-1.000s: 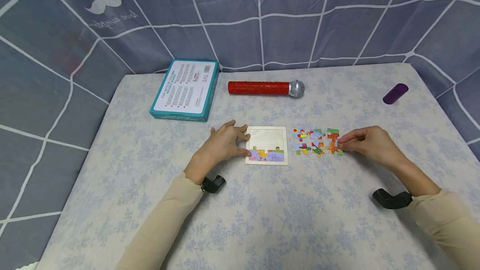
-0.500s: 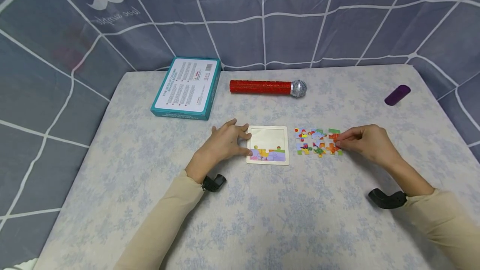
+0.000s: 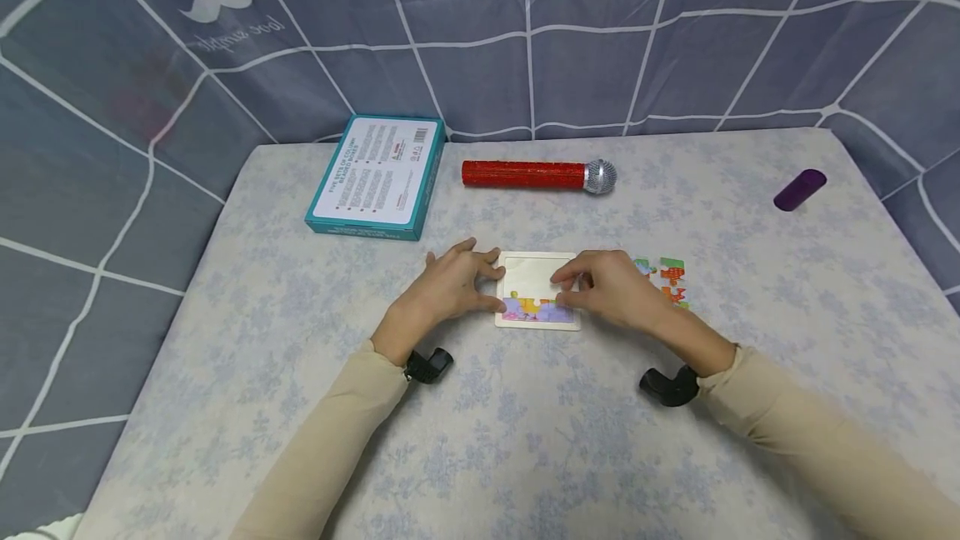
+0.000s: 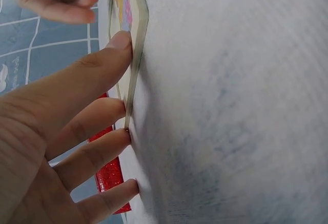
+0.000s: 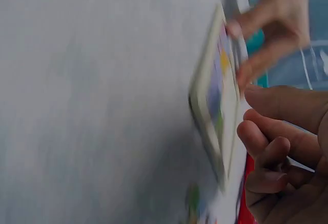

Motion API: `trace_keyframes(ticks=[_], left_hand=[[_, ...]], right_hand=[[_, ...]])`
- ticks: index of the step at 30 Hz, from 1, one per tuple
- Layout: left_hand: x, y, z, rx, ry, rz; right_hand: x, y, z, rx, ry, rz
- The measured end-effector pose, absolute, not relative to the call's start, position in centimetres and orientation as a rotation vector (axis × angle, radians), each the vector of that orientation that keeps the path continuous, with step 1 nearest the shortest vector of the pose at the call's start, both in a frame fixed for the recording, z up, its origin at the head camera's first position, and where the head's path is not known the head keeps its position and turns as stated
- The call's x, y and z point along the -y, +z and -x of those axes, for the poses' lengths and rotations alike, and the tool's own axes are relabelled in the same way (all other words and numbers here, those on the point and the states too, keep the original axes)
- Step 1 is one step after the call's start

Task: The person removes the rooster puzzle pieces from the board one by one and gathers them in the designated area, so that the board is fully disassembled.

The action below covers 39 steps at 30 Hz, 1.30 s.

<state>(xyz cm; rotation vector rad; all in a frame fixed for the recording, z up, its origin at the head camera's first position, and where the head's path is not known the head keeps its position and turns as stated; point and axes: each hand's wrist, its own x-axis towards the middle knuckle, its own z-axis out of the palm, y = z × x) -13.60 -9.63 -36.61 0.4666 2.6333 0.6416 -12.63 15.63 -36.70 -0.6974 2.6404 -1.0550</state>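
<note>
Head view: midway between the table's (image 3: 480, 448) side edges, the left hand (image 3: 444, 283), fingers spread, touched the puzzle tray (image 3: 528, 275); the right hand (image 3: 618, 286) reached over its right edge. Left wrist: fingertips met its rim. Right wrist: fingers curled, any grip unclear.

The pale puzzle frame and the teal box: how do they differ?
The puzzle frame looks clearly smaller than the teal box. The frame has a row of colourful puzzle pieces along its near side, while the box shows a white panel with printed text. The left hand touches the frame's edge; no hand touches the box. Both are four-sided and lie on the patterned tablecloth.
</note>
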Motion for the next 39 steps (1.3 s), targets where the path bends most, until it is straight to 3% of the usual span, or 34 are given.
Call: trace_keyframes(ticks=[10,39], left_hand=[[10.0,-36.7,13.8,-2.598,0.623,-0.52],[9.9,-36.5,13.9,-2.581,0.643,-0.502]], right_hand=[[-11.5,-37.6,11.8,-2.631,-0.963,0.813],[-10.6,-37.2,11.9,-2.646,-0.964,0.736]])
